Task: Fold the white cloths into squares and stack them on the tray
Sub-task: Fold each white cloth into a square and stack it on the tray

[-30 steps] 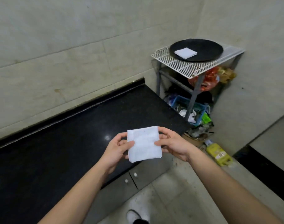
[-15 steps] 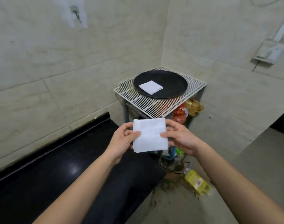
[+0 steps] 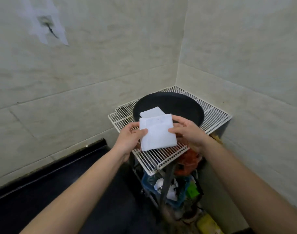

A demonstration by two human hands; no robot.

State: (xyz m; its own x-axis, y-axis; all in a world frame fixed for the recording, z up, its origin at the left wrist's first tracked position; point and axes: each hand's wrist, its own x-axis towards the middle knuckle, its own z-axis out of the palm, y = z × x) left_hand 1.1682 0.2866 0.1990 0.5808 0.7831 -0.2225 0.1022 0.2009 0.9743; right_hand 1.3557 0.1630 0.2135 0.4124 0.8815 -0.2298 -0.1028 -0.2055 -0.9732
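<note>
A folded white square cloth [image 3: 158, 133] is held in the air in front of me, over the near edge of the wire rack. My left hand [image 3: 130, 138] pinches its left edge and my right hand [image 3: 188, 132] pinches its right edge. Behind it sits a round black tray [image 3: 181, 105] on the rack. Another folded white cloth [image 3: 151, 113] lies on the tray, partly hidden by the held one.
The white wire rack [image 3: 163, 157] stands in the wall corner. Below it are an orange bag [image 3: 186, 163], a blue basket [image 3: 149, 180] with scraps and a yellow packet [image 3: 207, 222] on the floor. A black countertop [image 3: 63, 196] runs along the left wall.
The view has moved from the countertop toward the rack. Both hands have carried the folded cloth closer to the tray, which now lies just behind it.
</note>
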